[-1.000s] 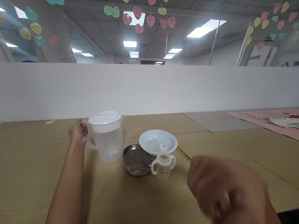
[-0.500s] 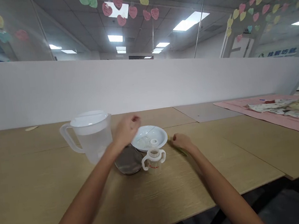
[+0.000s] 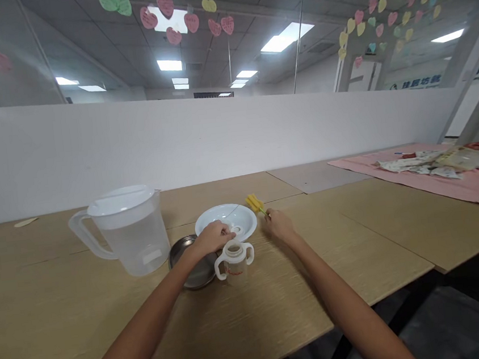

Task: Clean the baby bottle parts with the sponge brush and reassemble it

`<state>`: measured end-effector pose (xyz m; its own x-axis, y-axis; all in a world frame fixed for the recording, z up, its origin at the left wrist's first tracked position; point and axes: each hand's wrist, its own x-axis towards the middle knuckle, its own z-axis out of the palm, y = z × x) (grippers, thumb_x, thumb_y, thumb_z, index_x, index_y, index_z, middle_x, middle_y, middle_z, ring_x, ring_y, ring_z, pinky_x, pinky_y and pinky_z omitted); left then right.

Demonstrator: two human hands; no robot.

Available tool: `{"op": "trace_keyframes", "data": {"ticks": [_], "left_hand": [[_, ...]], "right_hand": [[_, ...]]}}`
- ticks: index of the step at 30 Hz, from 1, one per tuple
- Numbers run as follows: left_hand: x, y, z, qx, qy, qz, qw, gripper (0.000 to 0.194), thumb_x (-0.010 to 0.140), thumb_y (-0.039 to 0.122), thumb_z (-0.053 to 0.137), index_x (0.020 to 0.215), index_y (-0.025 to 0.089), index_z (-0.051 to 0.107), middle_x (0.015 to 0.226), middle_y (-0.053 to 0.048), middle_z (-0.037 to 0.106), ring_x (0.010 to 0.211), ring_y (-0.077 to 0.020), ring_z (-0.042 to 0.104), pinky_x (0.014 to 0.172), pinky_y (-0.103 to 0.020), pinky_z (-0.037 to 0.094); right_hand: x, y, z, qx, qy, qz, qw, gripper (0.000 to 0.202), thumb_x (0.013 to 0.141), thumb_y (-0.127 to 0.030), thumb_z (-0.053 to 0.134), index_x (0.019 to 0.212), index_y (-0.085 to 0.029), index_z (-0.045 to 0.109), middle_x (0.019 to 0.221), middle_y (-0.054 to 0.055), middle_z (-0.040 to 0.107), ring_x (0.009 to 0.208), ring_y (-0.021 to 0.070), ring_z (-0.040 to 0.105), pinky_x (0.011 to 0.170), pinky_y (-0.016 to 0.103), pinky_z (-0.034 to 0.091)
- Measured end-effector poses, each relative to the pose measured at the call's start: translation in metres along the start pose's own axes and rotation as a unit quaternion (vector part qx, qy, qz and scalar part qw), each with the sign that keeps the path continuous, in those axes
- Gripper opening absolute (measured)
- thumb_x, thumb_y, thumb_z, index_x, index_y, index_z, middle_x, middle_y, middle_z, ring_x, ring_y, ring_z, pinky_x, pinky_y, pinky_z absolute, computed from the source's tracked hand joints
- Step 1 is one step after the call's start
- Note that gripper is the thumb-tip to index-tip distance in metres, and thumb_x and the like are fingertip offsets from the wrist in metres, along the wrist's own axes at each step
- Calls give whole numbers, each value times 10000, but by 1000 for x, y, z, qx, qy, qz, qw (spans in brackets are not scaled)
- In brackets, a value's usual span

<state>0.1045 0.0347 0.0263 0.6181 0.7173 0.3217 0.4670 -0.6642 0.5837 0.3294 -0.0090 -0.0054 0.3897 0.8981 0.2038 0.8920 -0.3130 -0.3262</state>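
My right hand is closed on the green handle of a yellow sponge bottle brush, whose head points up and left beside a white bowl. My left hand reaches over the front rim of that bowl with its fingertips pinched together; what they hold, if anything, cannot be made out. Inside the bowl is a white ring, partly behind my left fingers. A clear baby bottle with two white handles stands uncapped just in front. Below my left hand lies a round metal dish, partly covered by my wrist.
A clear plastic pitcher with a lid and some water stands on the left. On the right, a pink cloth carries papers and a plastic bag. A low white partition runs along the back of the wooden table.
My left hand has come down from above the bowl to its front rim. The brush's yellow head, mostly hidden before, now shows beyond my right hand. The view has turned slightly right.
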Motion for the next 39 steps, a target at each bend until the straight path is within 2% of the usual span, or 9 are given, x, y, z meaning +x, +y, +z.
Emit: {"op": "trace_keyframes", "data": {"ticks": [4, 7, 12, 14, 17, 20, 26, 34, 39], "left_hand": [[6, 0, -5, -34, 41, -13, 998, 166, 536, 272, 675, 655, 183, 601, 671, 9, 570, 663, -165, 521, 610, -257, 393], [8, 3, -9, -71, 83, -29, 994, 301, 564, 190, 631, 862, 177, 591, 743, 9, 575, 669, -143, 531, 629, -255, 422], [7, 16, -13, -287, 171, -77, 939, 540, 617, 170, 636, 1134, 180, 477, 897, -47, 626, 822, -166, 593, 711, -269, 464], [7, 18, -13, -320, 194, -87, 923, 594, 646, 211, 649, 1197, 184, 431, 901, -57, 643, 826, -169, 603, 727, -278, 470], [8, 15, -13, -304, 219, -74, 924, 707, 660, 256, 662, 1290, 183, 348, 863, -51, 658, 787, -169, 616, 722, -285, 479], [7, 11, -15, -256, 216, -25, 942, 778, 680, 260, 652, 1357, 199, 274, 852, -41, 673, 786, -175, 628, 729, -286, 481], [0, 24, -24, -216, 195, 4, 957, 740, 763, 320, 589, 1394, 216, 217, 928, -50, 689, 840, -175, 631, 761, -280, 469], [3, 40, -26, -375, 242, -66, 893, 663, 844, 269, 514, 1405, 181, 170, 1188, -108, 591, 1096, -179, 535, 937, -316, 386], [5, 40, -31, -469, 201, -39, 859, 678, 851, 265, 505, 1412, 204, 130, 1270, -95, 528, 1169, -159, 483, 1017, -342, 321]], "right_hand": [[-3, -2, -5, 17, 38, 25, 999, 318, 860, -224, 378, 1110, -155, 562, 994, 125, 585, 865, 195, 584, 670, 248, 380], [-4, -3, -7, 51, 97, 19, 994, 339, 811, -197, 426, 1109, -159, 584, 1007, 113, 562, 837, 183, 579, 673, 236, 387], [-13, -13, -9, 132, 191, -87, 969, 395, 885, -219, 330, 1239, -183, 502, 988, 77, 582, 827, 160, 566, 725, 220, 402], [-19, -18, -7, 148, 201, -139, 958, 408, 911, -253, 303, 1284, -195, 459, 984, 69, 599, 822, 153, 566, 746, 217, 406], [-27, -26, 0, 152, 181, -228, 944, 401, 924, -275, 299, 1285, -212, 461, 1029, 60, 614, 859, 142, 572, 787, 208, 407], [-28, -30, 7, 141, 138, -274, 941, 384, 921, -267, 315, 1258, -210, 491, 1064, 52, 621, 912, 141, 576, 811, 206, 411], [-19, -23, 9, 106, 145, -179, 967, 371, 903, -255, 355, 1237, -221, 511, 1079, 50, 630, 903, 163, 597, 781, 231, 435], [-25, -26, 12, 208, 238, -225, 922, 355, 882, -261, 376, 1178, -208, 566, 1085, 38, 634, 918, 161, 602, 797, 242, 453], [-24, -25, 15, 183, 232, -304, 906, 353, 893, -264, 369, 1183, -215, 565, 975, 42, 664, 818, 141, 609, 732, 222, 452]]}}
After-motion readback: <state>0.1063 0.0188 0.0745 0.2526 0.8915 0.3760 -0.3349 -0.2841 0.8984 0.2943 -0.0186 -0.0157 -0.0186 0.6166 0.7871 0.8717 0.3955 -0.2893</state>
